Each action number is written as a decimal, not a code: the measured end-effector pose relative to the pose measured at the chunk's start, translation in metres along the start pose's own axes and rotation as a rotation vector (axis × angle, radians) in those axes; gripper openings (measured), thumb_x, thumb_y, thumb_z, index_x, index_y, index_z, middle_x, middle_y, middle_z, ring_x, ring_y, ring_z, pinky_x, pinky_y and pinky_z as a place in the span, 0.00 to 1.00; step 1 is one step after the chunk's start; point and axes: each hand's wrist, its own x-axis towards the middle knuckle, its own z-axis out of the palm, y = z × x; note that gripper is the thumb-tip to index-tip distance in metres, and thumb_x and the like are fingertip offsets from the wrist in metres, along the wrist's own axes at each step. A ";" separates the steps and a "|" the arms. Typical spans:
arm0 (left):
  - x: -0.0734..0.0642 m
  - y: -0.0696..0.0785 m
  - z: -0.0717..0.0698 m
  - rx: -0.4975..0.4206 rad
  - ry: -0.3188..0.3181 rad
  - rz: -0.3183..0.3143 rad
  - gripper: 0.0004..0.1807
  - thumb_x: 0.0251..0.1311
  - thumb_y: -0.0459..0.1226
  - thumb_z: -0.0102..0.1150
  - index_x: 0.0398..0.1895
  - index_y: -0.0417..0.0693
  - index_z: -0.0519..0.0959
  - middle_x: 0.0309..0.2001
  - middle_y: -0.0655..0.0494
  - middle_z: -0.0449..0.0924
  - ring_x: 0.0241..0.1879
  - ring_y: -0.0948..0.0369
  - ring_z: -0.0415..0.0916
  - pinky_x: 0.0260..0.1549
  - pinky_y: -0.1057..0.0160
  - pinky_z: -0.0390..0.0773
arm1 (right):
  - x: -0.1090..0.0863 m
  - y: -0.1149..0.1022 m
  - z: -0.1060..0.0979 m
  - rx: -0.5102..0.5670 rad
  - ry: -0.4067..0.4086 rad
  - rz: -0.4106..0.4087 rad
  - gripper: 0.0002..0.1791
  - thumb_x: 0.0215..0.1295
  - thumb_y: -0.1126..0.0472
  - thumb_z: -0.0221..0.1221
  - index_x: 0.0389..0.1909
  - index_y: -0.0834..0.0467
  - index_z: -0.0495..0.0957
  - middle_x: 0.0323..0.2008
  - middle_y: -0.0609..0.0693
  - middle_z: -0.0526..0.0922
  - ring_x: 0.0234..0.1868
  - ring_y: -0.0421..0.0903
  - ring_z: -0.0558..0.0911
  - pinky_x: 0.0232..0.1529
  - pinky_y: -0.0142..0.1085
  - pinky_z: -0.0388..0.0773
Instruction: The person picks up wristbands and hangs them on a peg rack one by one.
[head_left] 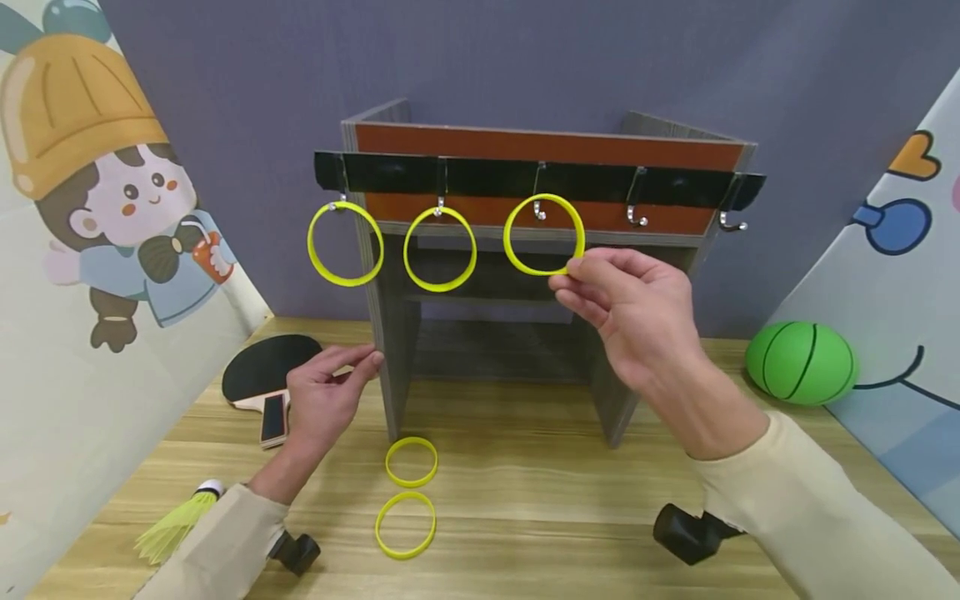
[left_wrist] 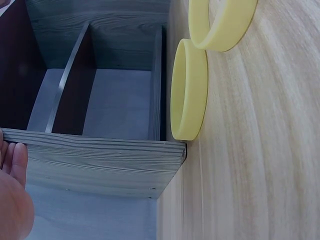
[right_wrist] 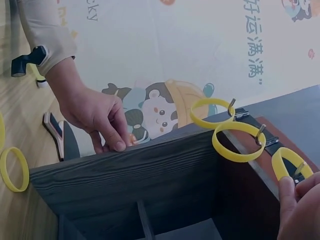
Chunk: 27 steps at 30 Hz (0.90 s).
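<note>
My right hand [head_left: 637, 300] pinches a yellow ring [head_left: 581, 237] by its lower right side, between thumb and fingers. The third hook [head_left: 539, 212] shows inside this ring; whether they touch I cannot tell. Two more yellow rings, one left [head_left: 312, 250] and one beside it [head_left: 407, 262], hang from the first and second hooks of the black rail [head_left: 487, 177]. Lower left, my left hand [head_left: 326, 396] touches the front edge of the grey shelf's side panel [head_left: 384, 367] with its fingertips. In the left wrist view its fingers [left_wrist: 19, 162] lie against the panel's outer face.
Two yellow rings, a far one [head_left: 412, 484] and a near one [head_left: 406, 556], lie on the wooden table [head_left: 525, 500]. A table tennis bat [head_left: 270, 367] and a shuttlecock [head_left: 176, 525] lie left. A green ball [head_left: 801, 363] sits right. Two hooks [head_left: 637, 218] carry no ring.
</note>
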 end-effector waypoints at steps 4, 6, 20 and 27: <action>0.000 -0.001 0.000 0.003 -0.003 0.006 0.08 0.47 0.19 0.66 0.33 0.32 0.85 0.28 0.43 0.81 0.25 0.65 0.81 0.25 0.71 0.80 | 0.003 0.003 0.000 -0.008 0.009 0.005 0.09 0.54 0.72 0.66 0.35 0.69 0.78 0.32 0.63 0.82 0.31 0.53 0.85 0.40 0.41 0.81; -0.001 -0.001 -0.001 0.004 -0.005 0.006 0.08 0.48 0.19 0.66 0.33 0.32 0.85 0.28 0.43 0.81 0.25 0.65 0.81 0.24 0.71 0.80 | 0.004 0.005 0.000 -0.012 0.010 0.001 0.09 0.54 0.72 0.67 0.35 0.70 0.78 0.32 0.63 0.82 0.31 0.53 0.85 0.40 0.41 0.81; -0.001 0.000 -0.002 -0.004 -0.016 -0.003 0.09 0.49 0.20 0.66 0.34 0.33 0.85 0.28 0.43 0.81 0.26 0.63 0.81 0.24 0.71 0.80 | 0.004 0.018 -0.004 -0.075 -0.026 -0.006 0.08 0.55 0.68 0.68 0.34 0.67 0.80 0.31 0.60 0.83 0.28 0.51 0.85 0.35 0.41 0.83; -0.001 -0.001 -0.002 -0.011 -0.016 0.000 0.09 0.49 0.19 0.65 0.34 0.32 0.85 0.28 0.43 0.81 0.26 0.63 0.81 0.25 0.71 0.80 | 0.002 0.022 -0.007 -0.165 -0.017 -0.032 0.15 0.54 0.64 0.69 0.39 0.67 0.79 0.35 0.60 0.84 0.30 0.50 0.85 0.33 0.39 0.83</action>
